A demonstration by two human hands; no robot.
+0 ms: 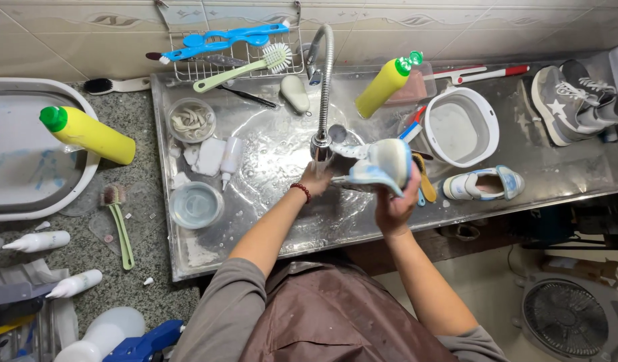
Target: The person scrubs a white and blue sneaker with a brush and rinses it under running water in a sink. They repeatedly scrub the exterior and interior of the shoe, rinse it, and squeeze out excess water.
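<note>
From the head camera, my right hand (396,201) is clamped around a white and blue shoe (379,167) held under the tap (320,144); my left hand (315,179) touches its toe, grip unclear. I judge washing midway: its mate (483,184) waits on the sink (275,221).

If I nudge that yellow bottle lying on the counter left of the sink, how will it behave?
The yellow bottle lies on its side and looks round, so it would probably roll. Its plastic looks smooth, likely slippery in wet hands. It seems tough rather than fragile.
</note>
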